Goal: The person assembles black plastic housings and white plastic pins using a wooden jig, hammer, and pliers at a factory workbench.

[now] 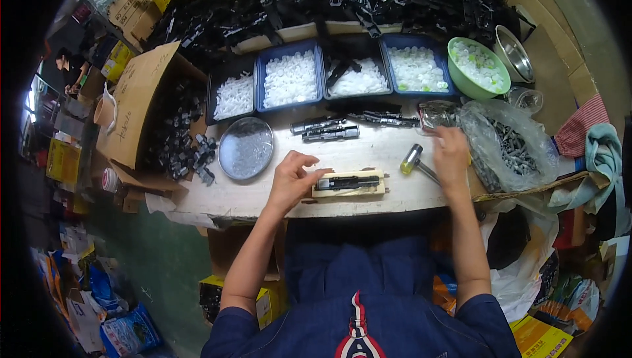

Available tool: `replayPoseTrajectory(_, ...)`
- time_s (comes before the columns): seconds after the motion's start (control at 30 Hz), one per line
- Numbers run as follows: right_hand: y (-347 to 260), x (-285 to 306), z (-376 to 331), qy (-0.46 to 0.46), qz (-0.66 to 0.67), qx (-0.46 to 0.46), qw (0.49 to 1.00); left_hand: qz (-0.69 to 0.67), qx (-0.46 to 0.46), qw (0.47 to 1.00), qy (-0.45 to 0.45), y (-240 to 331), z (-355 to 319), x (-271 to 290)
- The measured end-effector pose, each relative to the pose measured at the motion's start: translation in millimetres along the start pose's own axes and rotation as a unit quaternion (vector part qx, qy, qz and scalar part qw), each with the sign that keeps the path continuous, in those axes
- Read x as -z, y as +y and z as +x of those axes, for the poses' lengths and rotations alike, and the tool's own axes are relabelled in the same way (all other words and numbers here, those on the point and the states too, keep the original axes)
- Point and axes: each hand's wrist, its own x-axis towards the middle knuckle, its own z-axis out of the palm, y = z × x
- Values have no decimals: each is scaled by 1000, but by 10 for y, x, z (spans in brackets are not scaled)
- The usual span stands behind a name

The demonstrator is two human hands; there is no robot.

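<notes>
A pale block-shaped holder (349, 192) lies near the table's front edge, with a black and silver latch-like part (352, 183) set lengthwise in it. My left hand (289, 177) is at the holder's left end, thumb and forefinger apart, the thumb close to its upper corner. Farther right, my right hand (451, 154) reaches to a clear plastic container (436, 114) of small parts. Its fingers are drawn together at the near rim; whatever they pinch is too small to make out. Between the hands lies a hammer (413, 158) with a metal and yellowish head, its handle running toward my right wrist.
Similar assemblies (330, 133) lie mid-table. Behind stand blue bins (289, 75) of white plastic pieces and a green bowl (478, 68). A round metal dish (245, 148) and a carton of black parts (141, 104) are left; a plastic bag of grey parts (513, 147) is right.
</notes>
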Motion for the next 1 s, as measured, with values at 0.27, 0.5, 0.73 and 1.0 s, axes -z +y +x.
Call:
replayPoseTrajectory(0.27,476,89,-130,-108,-210,-97,967,314,-9,944,101,4,1261,360)
replayPoseTrajectory(0.5,384,95,67,-82,-161,-62,982,410,-23,908,80,-62,1941,331)
replayPoseTrajectory(0.73,260,-244,514,-182,-208,-12,961,451,-50,890,46,-185,2223,255)
replayPoseTrajectory(1.0,257,-45,490,-219,-139,30,965,397,-157,903,48,-320,1891,272)
